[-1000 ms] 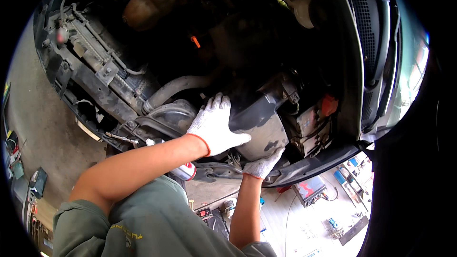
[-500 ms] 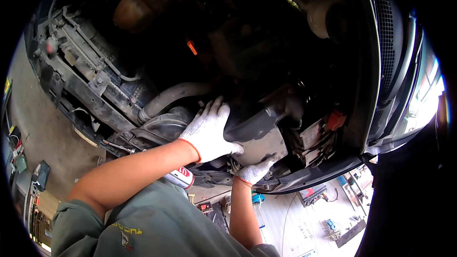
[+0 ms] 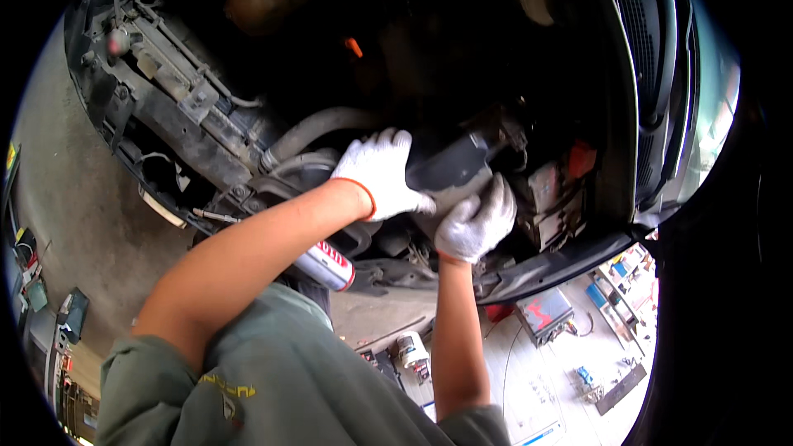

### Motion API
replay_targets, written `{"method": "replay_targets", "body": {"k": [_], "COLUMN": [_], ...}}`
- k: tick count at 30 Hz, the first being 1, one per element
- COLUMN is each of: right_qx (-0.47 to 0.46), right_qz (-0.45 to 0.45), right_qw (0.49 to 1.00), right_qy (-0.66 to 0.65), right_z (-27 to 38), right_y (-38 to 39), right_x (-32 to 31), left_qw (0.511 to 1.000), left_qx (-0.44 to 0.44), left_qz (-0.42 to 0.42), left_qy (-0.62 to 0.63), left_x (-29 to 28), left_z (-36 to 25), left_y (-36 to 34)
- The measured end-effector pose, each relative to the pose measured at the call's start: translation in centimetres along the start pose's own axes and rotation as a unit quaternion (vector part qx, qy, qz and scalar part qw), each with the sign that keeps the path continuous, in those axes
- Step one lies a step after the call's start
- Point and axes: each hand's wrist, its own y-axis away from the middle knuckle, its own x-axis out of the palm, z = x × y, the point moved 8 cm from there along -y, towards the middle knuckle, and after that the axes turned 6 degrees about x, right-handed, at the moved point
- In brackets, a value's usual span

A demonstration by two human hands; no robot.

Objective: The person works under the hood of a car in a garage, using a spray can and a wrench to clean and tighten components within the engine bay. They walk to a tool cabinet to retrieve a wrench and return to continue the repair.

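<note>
Under the raised hood, a box-shaped black and grey plastic housing (image 3: 450, 167), likely the air filter box, sits between my two hands. My left hand (image 3: 376, 173), in a white knit glove with an orange cuff, grips its left side, the thumb on the near face and the fingers over the far part. My right hand (image 3: 477, 225), gloved alike, holds the near right side with its fingers laid up along it. Some fingertips are lost in the shadow. Beyond my left hand runs a thick grey hose (image 3: 318, 130).
Right of the housing is a battery with a red cover (image 3: 581, 159). The radiator support (image 3: 178, 111) lies at the left. A spray can (image 3: 329, 266) is below my left forearm. A white container (image 3: 411, 349) and a grey box-shaped device (image 3: 545, 315) are at the lower right.
My right hand has moved up along the housing, its fingers now higher on its right side. My left hand stays on the left side. The whole view has shifted a little.
</note>
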Motion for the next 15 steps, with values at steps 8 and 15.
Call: {"method": "replay_targets", "body": {"k": [8,15], "right_qx": [0.028,0.021], "right_qz": [-0.028,-0.043], "right_qw": [0.999,0.998], "right_qy": [-0.023,-0.047], "right_z": [-0.7,-1.0], "right_y": [0.4,0.5], "right_x": [0.1,-0.1], "left_qw": [0.985,0.982], "left_qx": [-0.071,-0.047], "left_qz": [0.132,0.175], "left_qy": [-0.083,-0.054], "left_x": [-4.5,-1.5], "left_z": [3.6,4.2], "left_y": [1.4,-0.6]}}
